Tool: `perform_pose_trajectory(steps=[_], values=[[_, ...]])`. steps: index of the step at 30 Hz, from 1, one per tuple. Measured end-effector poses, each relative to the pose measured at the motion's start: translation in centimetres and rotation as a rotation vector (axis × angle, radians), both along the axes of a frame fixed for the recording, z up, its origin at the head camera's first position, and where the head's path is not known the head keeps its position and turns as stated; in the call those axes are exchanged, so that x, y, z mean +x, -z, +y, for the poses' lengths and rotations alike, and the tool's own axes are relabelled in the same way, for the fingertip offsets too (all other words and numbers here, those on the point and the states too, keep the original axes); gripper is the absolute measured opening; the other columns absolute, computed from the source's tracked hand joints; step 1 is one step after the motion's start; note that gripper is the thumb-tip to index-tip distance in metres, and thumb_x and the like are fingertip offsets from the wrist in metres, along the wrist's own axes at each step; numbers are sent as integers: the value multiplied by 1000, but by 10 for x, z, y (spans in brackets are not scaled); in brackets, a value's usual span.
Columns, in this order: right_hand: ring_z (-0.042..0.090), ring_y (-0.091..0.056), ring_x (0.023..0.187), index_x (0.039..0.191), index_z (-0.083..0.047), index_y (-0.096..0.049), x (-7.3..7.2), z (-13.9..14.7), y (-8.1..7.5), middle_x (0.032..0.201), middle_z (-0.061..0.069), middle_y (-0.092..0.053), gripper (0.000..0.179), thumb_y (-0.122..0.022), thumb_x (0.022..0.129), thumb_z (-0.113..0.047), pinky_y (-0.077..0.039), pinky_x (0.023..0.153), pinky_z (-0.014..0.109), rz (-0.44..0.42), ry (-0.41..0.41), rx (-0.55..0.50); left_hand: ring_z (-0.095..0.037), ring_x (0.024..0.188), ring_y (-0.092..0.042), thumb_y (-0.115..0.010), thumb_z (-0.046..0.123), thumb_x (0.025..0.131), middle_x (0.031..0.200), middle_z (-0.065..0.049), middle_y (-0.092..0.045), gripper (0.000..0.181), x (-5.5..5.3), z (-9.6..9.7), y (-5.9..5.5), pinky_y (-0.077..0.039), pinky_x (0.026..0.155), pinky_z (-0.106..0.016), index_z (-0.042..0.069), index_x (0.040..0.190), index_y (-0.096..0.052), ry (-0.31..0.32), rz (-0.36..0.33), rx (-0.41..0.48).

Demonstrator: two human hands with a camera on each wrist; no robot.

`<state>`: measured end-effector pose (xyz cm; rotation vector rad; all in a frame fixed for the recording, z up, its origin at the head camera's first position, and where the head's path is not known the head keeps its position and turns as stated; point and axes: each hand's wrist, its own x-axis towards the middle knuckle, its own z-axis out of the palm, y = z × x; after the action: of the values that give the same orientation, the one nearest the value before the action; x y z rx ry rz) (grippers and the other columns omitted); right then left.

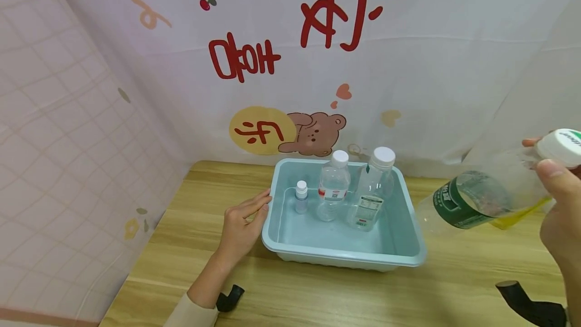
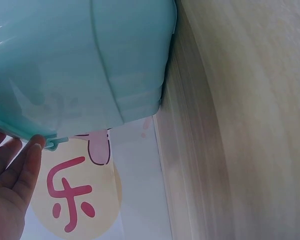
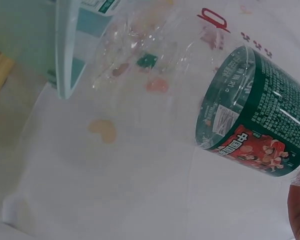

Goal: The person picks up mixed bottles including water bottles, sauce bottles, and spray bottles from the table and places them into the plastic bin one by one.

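Note:
My left hand (image 1: 245,223) touches the left rim of a pale teal plastic basin (image 1: 345,254) with its fingertips. In the left wrist view, the thumb and fingers (image 2: 32,157) lie against that rim from outside. My right hand (image 1: 560,201) grips a large clear plastic bottle (image 1: 472,201) at its neck, just under the white cap. This bottle has a green label, tilts with its base toward the basin, and is held right of it. Inside the basin stand a small white-capped bottle (image 1: 301,198), a clear bottle (image 1: 333,185) with a red-and-white label, and a larger clear bottle (image 1: 369,191).
The basin stands on a wood-grain table (image 1: 181,251), close to a white printed cloth (image 1: 408,74) behind it. A grid-patterned cloth (image 1: 59,140) hangs on the left. Black curved pieces (image 1: 528,304) are visible beside both wrists. Something yellow (image 1: 522,215) shows beside the held bottle; its kind is unclear.

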<state>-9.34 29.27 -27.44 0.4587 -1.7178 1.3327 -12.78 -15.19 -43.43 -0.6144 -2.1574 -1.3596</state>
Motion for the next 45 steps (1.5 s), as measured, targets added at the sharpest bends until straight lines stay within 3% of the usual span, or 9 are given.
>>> perform_pose_trajectory(steps=[4, 8, 11, 14, 20, 33, 41, 45], values=[[16, -65, 100, 121, 12, -63, -1, -10, -2, 109, 6, -73, 39, -70, 84, -1, -42, 95, 25, 16, -79, -70, -32, 118, -70, -69, -4, 95, 127, -17, -72, 24, 0, 0, 1, -52, 96, -18, -5, 118, -77, -8, -6, 4], [21, -69, 100, 117, 18, -61, 0, -26, -6, 107, 14, -75, 36, -73, 85, 5, -45, 95, 25, 61, -272, -166, -31, 119, -70, -70, -5, 95, 128, -14, -72, 23, 1, 0, 2, -52, 97, -18, -4, 117, -78, -13, -12, 10], [24, -72, 96, 112, 22, -60, 0, -43, -9, 104, 19, -75, 32, -71, 84, 13, -51, 90, 22, 132, -405, -242, -31, 118, -70, -70, -5, 95, 127, -14, -72, 23, 1, 0, 1, -52, 97, -18, -4, 117, -78, -18, -12, 12], [26, -74, 89, 104, 26, -59, -2, -60, -12, 96, 22, -75, 28, -70, 78, 19, -56, 82, 21, 220, -448, -305, -30, 118, -70, -71, -5, 94, 127, -13, -72, 24, 1, 0, 1, -52, 96, -18, -4, 116, -78, -22, -11, 12], [25, -76, 81, 95, 30, -59, -6, -85, -12, 87, 24, -76, 28, -73, 73, 22, -59, 78, 22, 293, -448, -342, -31, 118, -70, -71, -5, 94, 127, -13, -73, 23, 1, 1, 0, -52, 97, -18, -4, 116, -78, -22, -7, 11], [20, -75, 85, 97, 27, -64, -9, -113, -4, 93, 20, -77, 34, -85, 75, 12, -58, 81, 20, 272, -426, -281, -31, 118, -70, -70, -6, 94, 127, -18, -72, 23, 0, 1, -1, -51, 97, -18, -5, 117, -78, -13, -15, 10], [14, -72, 85, 103, 25, -64, -9, -126, 2, 100, 11, -78, 46, -91, 80, -5, -57, 83, 17, 190, -347, -194, -31, 119, -70, -70, -5, 95, 128, -15, -71, 24, -1, 0, 1, -52, 97, -19, -4, 117, -77, -11, -11, 8], [10, -71, 87, 105, 25, -65, -9, -130, 9, 102, 3, -78, 58, -91, 84, -22, -56, 83, 17, 126, -241, -97, -32, 118, -70, -70, -6, 95, 128, -17, -71, 24, -1, 0, 1, -52, 96, -18, -5, 117, -77, -10, -7, 5]])
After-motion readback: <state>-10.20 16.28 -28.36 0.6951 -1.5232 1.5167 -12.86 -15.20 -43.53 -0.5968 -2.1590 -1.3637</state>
